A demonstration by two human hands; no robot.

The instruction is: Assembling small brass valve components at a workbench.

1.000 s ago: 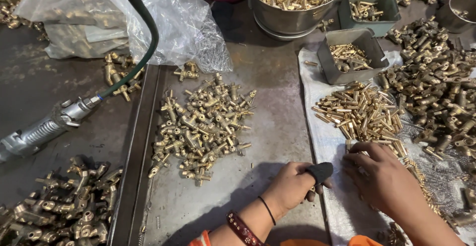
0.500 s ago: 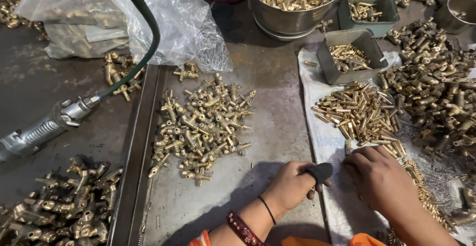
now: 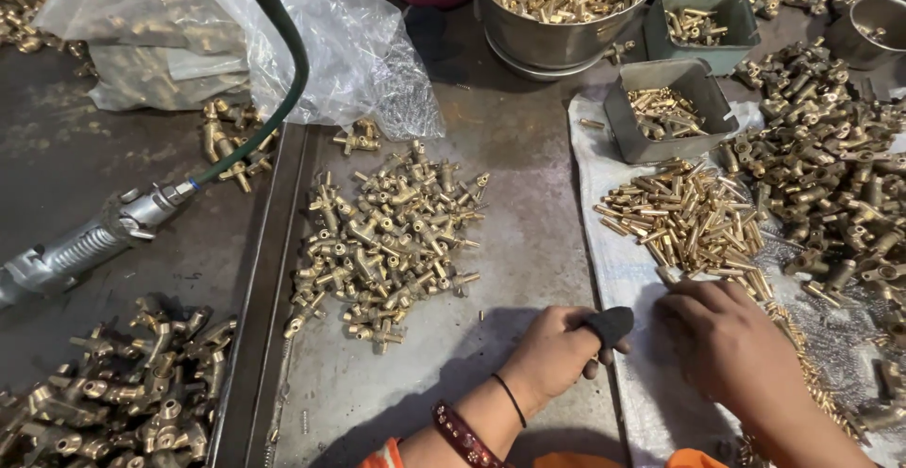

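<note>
On grey metal bench (image 3: 528, 242), left hand (image 3: 552, 355) grip unclear, right hand (image 3: 727, 345) likewise, beside brass pins (image 3: 684, 218).

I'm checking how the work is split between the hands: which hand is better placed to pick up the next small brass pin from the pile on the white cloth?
The right hand: its fingers already rest at the pin pile's near edge. The left hand sits off the cloth.

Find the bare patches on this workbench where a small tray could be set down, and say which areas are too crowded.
Bare metal lies between the central brass fitting pile and the white cloth, running up to the steel bowl. Another patch lies below that pile, left of the left hand. The dark bench above the air tool is mostly open. The right side, piled with fittings and pins, is crowded.
</note>
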